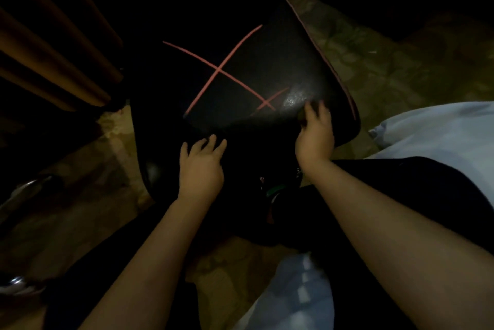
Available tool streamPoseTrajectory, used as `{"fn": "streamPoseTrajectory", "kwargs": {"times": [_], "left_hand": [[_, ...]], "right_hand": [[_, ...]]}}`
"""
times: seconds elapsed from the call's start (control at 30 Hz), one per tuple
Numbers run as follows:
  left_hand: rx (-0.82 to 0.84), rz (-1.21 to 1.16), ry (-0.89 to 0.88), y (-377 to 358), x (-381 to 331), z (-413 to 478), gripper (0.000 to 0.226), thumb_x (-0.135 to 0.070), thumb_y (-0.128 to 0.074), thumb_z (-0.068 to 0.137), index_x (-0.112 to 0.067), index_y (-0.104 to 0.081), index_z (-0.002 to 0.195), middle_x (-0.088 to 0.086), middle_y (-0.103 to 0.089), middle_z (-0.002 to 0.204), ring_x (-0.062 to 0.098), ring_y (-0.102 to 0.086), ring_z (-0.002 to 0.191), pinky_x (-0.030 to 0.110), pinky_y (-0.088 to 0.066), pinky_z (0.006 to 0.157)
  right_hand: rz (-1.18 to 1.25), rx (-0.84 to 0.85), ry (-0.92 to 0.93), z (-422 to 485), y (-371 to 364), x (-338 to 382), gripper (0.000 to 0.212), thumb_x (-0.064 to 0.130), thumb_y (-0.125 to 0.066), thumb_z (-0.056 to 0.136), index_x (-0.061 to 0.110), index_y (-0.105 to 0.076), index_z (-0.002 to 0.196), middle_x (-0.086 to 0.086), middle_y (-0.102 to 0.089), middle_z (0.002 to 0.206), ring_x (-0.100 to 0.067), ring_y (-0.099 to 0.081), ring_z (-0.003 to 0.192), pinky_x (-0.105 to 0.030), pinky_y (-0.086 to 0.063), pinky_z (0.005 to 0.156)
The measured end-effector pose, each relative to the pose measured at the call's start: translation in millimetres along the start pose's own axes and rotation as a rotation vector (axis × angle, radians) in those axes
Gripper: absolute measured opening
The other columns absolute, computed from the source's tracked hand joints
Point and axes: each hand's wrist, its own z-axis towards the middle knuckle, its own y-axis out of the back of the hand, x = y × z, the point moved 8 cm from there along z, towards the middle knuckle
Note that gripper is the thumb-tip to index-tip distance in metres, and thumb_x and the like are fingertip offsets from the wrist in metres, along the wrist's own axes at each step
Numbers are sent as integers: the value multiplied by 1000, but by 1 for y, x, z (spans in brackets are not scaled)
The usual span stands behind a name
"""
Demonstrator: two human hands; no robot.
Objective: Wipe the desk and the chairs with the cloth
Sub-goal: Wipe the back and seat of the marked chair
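A black padded chair seat with red crossed stitching and red piping fills the middle of the dim view. My left hand rests on the seat's near edge with its fingers spread. My right hand is at the seat's near right corner, beside a shiny patch. Its fingers curl over a small dark wad that looks like the cloth, which it presses against the seat. The low light hides most of the cloth.
Brown wooden slats rise at the left. Mottled stone floor surrounds the chair. Chrome metal parts gleam at the lower left. My light trousers and a dark garment lie at the right and below.
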Motion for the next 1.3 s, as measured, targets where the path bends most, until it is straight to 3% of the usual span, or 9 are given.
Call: {"fn": "streamPoseTrajectory", "kwargs": {"times": [0.13,0.23,0.33,0.4,0.57,0.8,0.97,1.13,1.3], "left_hand": [[-162,-218,133,2,53,-32,53,-12,-56,90,-12,-47,142,8,-46,148,28,-34,141,51,-24,115],[-186,-317,379,-8,91,-48,56,-17,-53,96,-4,-35,148,17,-28,156,31,-21,146,46,-19,120],[-203,-318,385,-12,97,-47,55,-17,-50,98,-4,-33,148,18,-26,157,31,-21,146,45,-19,120],[-163,-399,392,-21,97,-48,56,-23,-48,100,-10,-29,151,15,-23,159,30,-21,146,45,-22,118],[-215,-559,477,-21,92,-56,53,-29,-45,101,-23,-30,151,2,-21,161,22,-32,142,36,-37,106],[-334,-702,592,-19,117,-60,37,-24,-42,102,-27,-54,137,7,-66,123,26,-62,108,31,-45,89],[-340,-993,612,-31,134,-61,37,-21,-38,104,-18,-54,137,-2,-58,135,5,-49,124,16,-34,99],[-383,-836,598,-20,125,-65,38,-26,-42,103,-20,-53,139,-3,-61,133,6,-53,120,20,-39,96],[-264,-514,449,-24,89,-61,57,-42,-39,100,-17,-31,151,13,-42,149,29,-45,133,37,-39,104]], "right_hand": [[52,45,249,-78,-41,34,67,-12,-48,86,15,-41,147,-9,-27,158,-28,-21,147,-37,-29,117],[38,232,686,-144,-74,74,56,1,-37,86,9,-51,139,-14,-42,150,-34,-36,140,-40,-39,108],[-56,364,1087,-165,-80,94,56,4,-33,83,7,-57,134,-17,-47,145,-36,-42,136,-41,-37,108],[-29,304,1009,-140,-72,87,56,-5,-41,82,7,-55,135,-17,-46,146,-37,-41,136,-36,-31,114],[174,24,219,-75,-35,33,67,-12,-58,81,13,-48,143,-17,-31,155,-34,-30,143,-34,-24,117],[66,277,761,-155,-89,118,50,2,-41,85,1,-56,132,-23,-47,143,-42,-40,135,-48,-38,110],[-69,504,1024,-211,-126,185,57,7,-54,88,4,-42,144,-15,-31,156,-32,-20,147,-39,-11,120],[-53,524,1214,-210,-110,140,45,6,-46,83,4,-61,126,-16,-48,145,-35,-37,139,-46,-29,115],[-62,331,961,-151,-73,54,61,0,-38,86,16,-43,145,-9,-30,157,-29,-22,147,-49,-29,116]]}}
